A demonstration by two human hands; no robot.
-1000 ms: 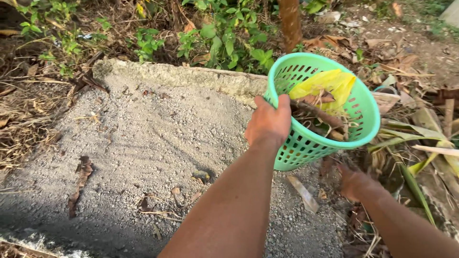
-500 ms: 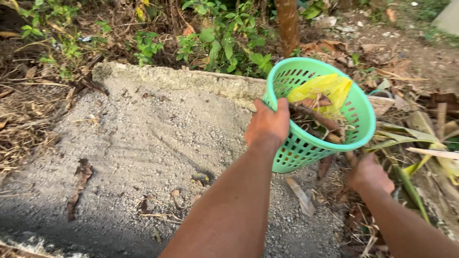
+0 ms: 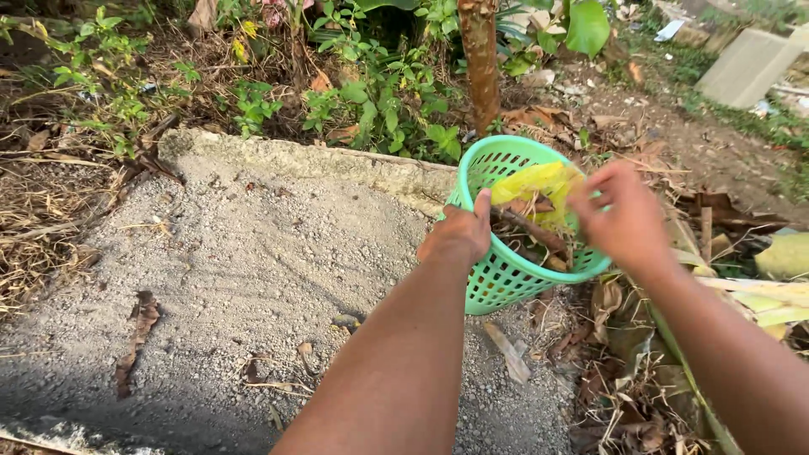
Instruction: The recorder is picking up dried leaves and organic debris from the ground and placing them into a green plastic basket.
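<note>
**Green basket tipped, right hand over its mouth**

Green basket [image 3: 514, 253] held up off the ground, just past the far right corner of the grey concrete slab [image 3: 253, 270]. Tipped over, so its open mouth faces up and toward the right hand. Gripped at the near rim by the left hand [image 3: 459, 236]: fingers curled shut around the rim, thumb on top, pointing in toward the middle of the basket.

Inside the basket: a yellow leaf [image 3: 535, 181] up near the far rim, and a dark brown stick [image 3: 531, 232] under it. Long way of the stick running from the left hand's side down toward the low right rim of the basket.

Right hand [image 3: 619, 219] right at the basket's right rim, partly over the mouth. Fingers loosely spread and a bit blurred. Hard to tell if anything is held in them; nothing seen between them. Of the two hands, the right one nearer to the leaf and stick, sitting just to the right of them and a little above.

Below the basket: dry brown leaves [image 3: 624, 371] on the ground. Behind the basket: a thin tree trunk [image 3: 479, 59] and green plants [image 3: 388, 109].
</note>
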